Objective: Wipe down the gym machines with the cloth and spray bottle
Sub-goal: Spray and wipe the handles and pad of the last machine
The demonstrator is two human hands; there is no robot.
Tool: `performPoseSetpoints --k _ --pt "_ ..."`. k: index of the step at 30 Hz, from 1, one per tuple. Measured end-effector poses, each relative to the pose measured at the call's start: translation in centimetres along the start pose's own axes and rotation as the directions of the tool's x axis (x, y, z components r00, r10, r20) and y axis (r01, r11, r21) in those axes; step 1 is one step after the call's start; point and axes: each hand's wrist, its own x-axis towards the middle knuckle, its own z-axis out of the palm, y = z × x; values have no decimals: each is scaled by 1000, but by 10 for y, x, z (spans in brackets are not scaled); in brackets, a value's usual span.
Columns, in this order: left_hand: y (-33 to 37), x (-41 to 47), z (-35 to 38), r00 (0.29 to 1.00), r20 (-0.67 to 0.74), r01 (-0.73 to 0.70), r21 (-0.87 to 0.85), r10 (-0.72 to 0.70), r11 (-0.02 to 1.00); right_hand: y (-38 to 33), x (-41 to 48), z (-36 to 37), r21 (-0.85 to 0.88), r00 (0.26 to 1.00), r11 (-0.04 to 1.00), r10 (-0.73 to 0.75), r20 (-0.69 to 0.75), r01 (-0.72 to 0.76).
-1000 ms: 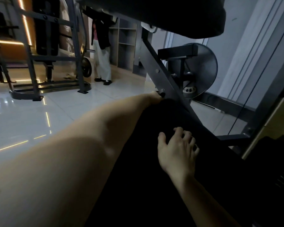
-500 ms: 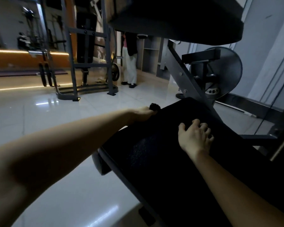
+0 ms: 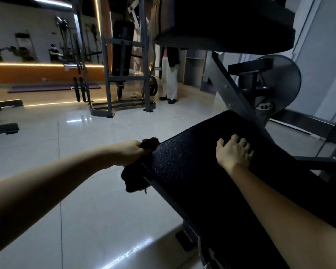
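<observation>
Cloth: dark, crumpled soft fabric, centre-left of frame, draped at left edge of bench, clenched in left grip. Bench pad: black pebbled vinyl, rounded rectangle, sloping. Right grip: fingers loosely bent, resting on pad, holding nothing. Floor: glossy pale tiles.

Left hand clenched, arm outstretched — right hand palm-down, fingers loosely bent.
</observation>
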Motion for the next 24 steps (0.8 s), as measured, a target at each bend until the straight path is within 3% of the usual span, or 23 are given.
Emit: performPoseSetpoints --k 3,8,9,11,13,15,16,19,24 --pt "3 8 -6 996 -75 52 131 -43 990 3 1 1 3 1000 1000 -15 -5 15" --pt "67 19 -30 968 -237 -7 281 77 960 -3 6 -7 -32 990 999 21 140 -17" --pt "83 21 -30 965 -239 -44 246 105 968 -6 9 -16 2 975 1000 30 219 -31" --pt "118 22 -27 968 -174 -156 137 179 978 -13 13 -45 252 923 957 37 384 -143" --pt "157 21 -22 968 -70 -234 101 241 967 -25 12 -91 555 834 717 67 548 -422" --pt "190 16 -16 956 2 -292 100 293 951 -36 2 -132 613 679 400 31 734 -681" --pt "208 15 -14 948 31 -319 70 318 945 -37 -1 -150 584 615 302 9 788 -753" --pt "255 9 -7 937 111 -328 -49 331 943 -26 -9 -192 482 490 115 44 871 -868" --pt "303 7 31 904 226 -325 -189 363 927 22 1 -218 465 449 -134 130 884 -875"
